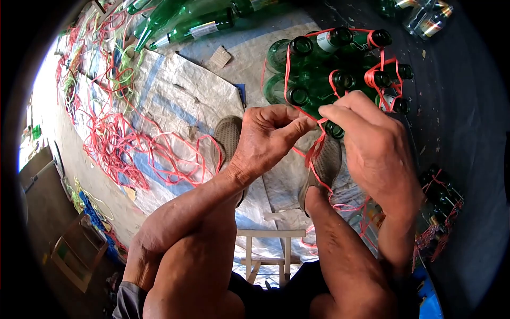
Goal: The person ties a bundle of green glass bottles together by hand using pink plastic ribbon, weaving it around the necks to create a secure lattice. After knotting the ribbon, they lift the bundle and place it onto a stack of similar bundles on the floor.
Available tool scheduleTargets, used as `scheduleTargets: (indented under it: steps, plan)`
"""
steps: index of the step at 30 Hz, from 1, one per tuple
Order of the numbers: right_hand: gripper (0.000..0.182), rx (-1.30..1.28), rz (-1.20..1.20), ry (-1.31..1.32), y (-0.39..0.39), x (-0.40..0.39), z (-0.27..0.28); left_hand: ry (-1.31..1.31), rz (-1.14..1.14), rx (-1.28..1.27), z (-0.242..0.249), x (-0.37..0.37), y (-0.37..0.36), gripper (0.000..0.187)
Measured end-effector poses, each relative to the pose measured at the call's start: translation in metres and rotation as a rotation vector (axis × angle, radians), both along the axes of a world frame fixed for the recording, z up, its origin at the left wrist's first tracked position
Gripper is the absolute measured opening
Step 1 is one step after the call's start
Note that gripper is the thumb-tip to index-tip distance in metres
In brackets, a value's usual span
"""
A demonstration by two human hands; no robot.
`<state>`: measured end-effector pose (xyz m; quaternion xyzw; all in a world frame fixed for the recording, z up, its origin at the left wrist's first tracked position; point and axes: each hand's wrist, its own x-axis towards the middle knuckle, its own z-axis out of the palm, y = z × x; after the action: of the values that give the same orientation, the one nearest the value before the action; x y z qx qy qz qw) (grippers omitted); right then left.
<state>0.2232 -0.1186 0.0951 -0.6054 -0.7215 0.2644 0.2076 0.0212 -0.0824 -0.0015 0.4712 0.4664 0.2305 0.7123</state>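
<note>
Several green glass bottles (313,66) stand grouped at the upper right, with red plastic twine (287,69) looped round their necks. At the near side of the group, my left hand (268,133) pinches the twine between thumb and fingertips. My right hand (369,138) is closed close beside it, thumb and index finger pressed together at the same twine. Between the two hands shows the neck of the nearest bottle (333,129). From there a loose length of twine hangs down over my right shoe. The right hand's lower fingers are curled out of sight.
A tangled heap of red twine (119,149) lies on the sacking sheet (180,85) to the left. More green bottles (194,31) lie at the top left. Clear glass bottles (427,21) are at the top right. Further twine-tied bottles (441,194) stand behind my right arm.
</note>
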Motion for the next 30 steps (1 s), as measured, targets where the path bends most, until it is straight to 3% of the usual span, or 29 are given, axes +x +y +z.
scheduleTargets:
  steps: [4,10,15,23,30]
  plan:
    - [0.037,-0.068,0.027,-0.110,0.010,-0.003,0.001,0.053,-0.018,0.039,-0.003,-0.002,0.001,0.019]
    - [0.048,-0.151,0.121,0.042,0.019,0.005,-0.010,0.110,-0.010,0.037,-0.014,-0.001,0.007,0.023]
    - [0.058,-0.232,0.224,-0.040,0.027,0.013,-0.010,0.160,0.020,0.050,-0.013,0.001,0.008,0.028]
    - [0.055,-0.250,0.290,0.039,0.036,0.017,-0.010,0.188,0.066,0.041,-0.010,0.002,0.008,0.038]
    - [0.043,-0.267,0.345,-0.209,0.045,0.007,0.010,0.203,0.104,0.069,-0.011,0.004,0.006,0.038]
